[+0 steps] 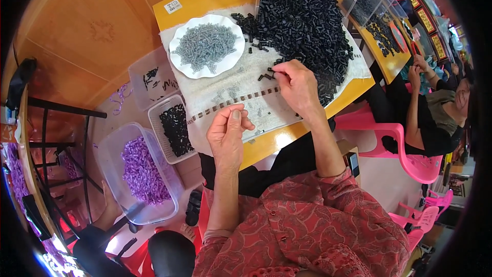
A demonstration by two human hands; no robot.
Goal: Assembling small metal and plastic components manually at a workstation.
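Observation:
My right hand (297, 88) is closed in a pinch at the left edge of a big heap of small black tubular plastic pieces (302, 25). One small black piece (270, 70) shows at its fingertips, with a few loose ones lying just below. To the left, my left hand (228, 133) is raised near the table's front edge, thumb pressed to the curled fingers; whatever is between them is too small to make out. Beyond it, a white scalloped plate (218, 71) holds a mound of clear small tubular pieces (205, 46). A white cloth (197, 97) lies underneath.
Left of the table stand a white basket of black pieces (174, 128), a clear bin (171, 184) of purple pieces and a shallow tray (143, 90). At right, a clear divided box (371, 0) sits on another table. Another person (430, 107) sits beside a pink chair (400, 149).

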